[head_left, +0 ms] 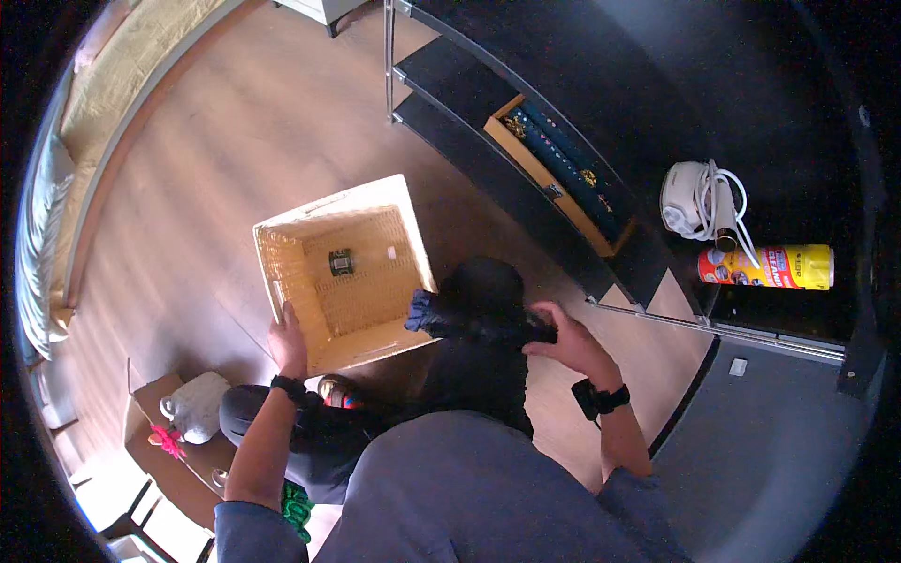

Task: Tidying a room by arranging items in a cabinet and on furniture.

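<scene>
A light woven basket [361,314] is tilted toward me in front of my knees, its rim edged in white. My left hand [288,345] grips its near left rim, fingers on the inside wall. A small dark square piece [341,263] and a small white piece [392,252] lie in the basket. My right hand [565,340] is closed around one end of a long black object [460,321]. Its other end, blue and ruffled [419,311], reaches over the basket's right rim. Against my black trousers its exact kind cannot be made out.
Black shelves [450,75] at the right carry a wooden tray [521,155] of jewellery, a white corded appliance [690,202] and a red-yellow spray can [770,266]. A cardboard box [155,441] with a whitish item [202,408] stands at the lower left. A green ruffled item [297,511] is beside my left arm.
</scene>
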Demonstrator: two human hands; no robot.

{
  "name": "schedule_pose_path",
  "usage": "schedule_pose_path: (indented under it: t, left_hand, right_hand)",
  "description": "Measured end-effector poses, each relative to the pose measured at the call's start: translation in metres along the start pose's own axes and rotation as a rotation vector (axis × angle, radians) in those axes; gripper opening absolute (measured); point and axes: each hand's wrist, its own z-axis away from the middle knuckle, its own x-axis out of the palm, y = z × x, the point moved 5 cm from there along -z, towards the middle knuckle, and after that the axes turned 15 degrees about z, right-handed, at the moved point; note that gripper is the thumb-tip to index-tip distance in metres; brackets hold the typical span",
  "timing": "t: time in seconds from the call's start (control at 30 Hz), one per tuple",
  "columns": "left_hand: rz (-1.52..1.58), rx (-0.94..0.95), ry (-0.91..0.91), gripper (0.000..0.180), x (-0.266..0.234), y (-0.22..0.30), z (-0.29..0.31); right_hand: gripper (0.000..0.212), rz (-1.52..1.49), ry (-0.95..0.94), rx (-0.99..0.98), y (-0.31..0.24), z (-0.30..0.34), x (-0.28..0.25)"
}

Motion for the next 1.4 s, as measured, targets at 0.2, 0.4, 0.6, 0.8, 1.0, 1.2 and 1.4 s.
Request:
schedule_pose_path:
  t: [0.2,0.4,0.6,0.8,1.0,1.2,1.4]
  left_hand:
    - [-0.092,0.114,0.085,0.054,0.0,-0.001,-0.003]
    - [0.048,0.021,0.007,0.056,0.006,0.013,0.01]
    - [0.036,0.001,0.027,0.054,0.002,0.014,0.005]
    - [-0.048,0.046,0.027,0.057,0.002,0.014,0.005]
    - [0.018,0.02,0.069,0.051,0.003,0.008,0.005]
    - [0.009,0.023,0.053,0.052,-0.005,-0.011,-0.012]
    - [-0.011,0.055,0.035,0.061,-0.003,0.0,-0.003]
  right_hand:
    - [0.069,0.332,-0.053,-0.242,-0.024,0.006,0.016]
    - [0.056,0.447,-0.02,-0.205,-0.024,-0.002,0.033]
    - [0.051,0.245,0.352,-0.03,0.014,0.004,0.047]
    - [0.037,-0.404,0.805,0.422,0.09,0.021,0.058]
    - [0.042,-0.745,0.934,0.555,0.136,0.033,0.061]
    - [0.031,-0.872,1.186,0.533,0.192,0.005,0.022]
    - [0.057,-0.453,0.998,0.351,0.24,-0.022,-0.008]
